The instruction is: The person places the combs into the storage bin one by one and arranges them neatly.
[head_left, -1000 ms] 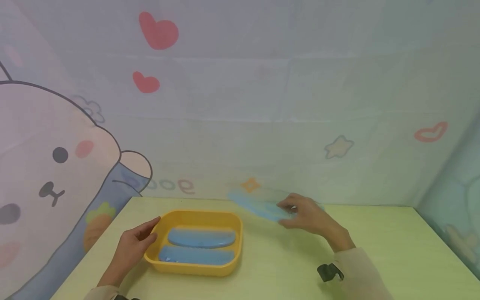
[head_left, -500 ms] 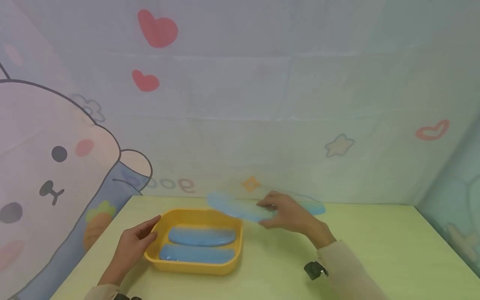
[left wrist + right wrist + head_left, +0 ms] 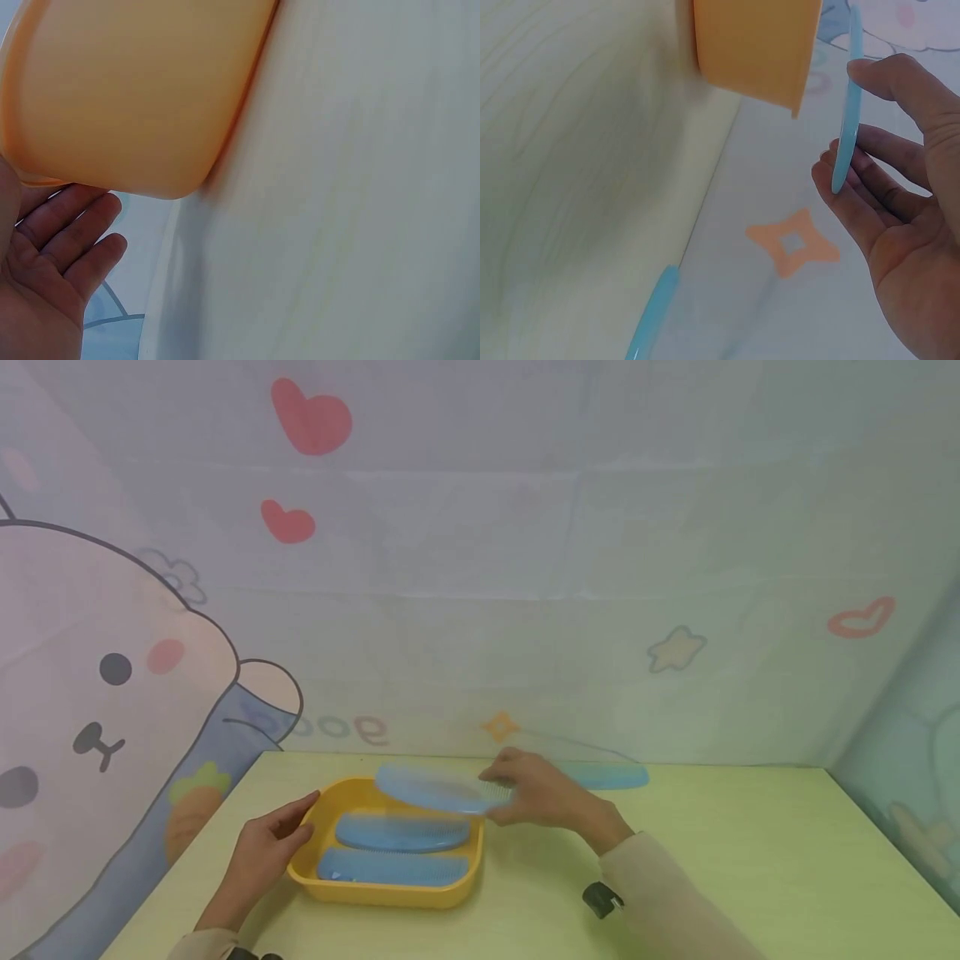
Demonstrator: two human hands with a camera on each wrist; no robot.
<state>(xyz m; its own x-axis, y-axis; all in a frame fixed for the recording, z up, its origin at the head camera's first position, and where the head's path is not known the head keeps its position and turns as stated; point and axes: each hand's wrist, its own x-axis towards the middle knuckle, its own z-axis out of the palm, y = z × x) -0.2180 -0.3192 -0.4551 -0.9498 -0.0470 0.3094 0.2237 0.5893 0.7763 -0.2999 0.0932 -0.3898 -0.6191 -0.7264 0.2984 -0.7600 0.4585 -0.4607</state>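
In the head view my right hand [image 3: 536,793] pinches a light-blue comb [image 3: 427,789] between thumb and fingers. The comb hangs over the back right rim of a yellow plastic tray [image 3: 390,897], its teeth toward the hand partly visible. In the right wrist view this comb [image 3: 847,124] appears edge-on, thumb on one side and fingers on the other. Two blue combs lie side by side inside the tray, a rear comb [image 3: 402,835] and a front comb [image 3: 393,868]. My left hand [image 3: 262,852] holds the tray's left end at the rim; its outer fingers [image 3: 94,262] extend loosely behind the tray.
Another blue comb [image 3: 611,775] lies at the back of the pale yellow-green table [image 3: 750,860], behind my right hand. A printed cloth backdrop [image 3: 480,543] rises right along the table's rear edge.
My right hand has carried its comb leftward from the right part of the table to over the tray, uncovering the comb behind. My left hand stays at the tray.
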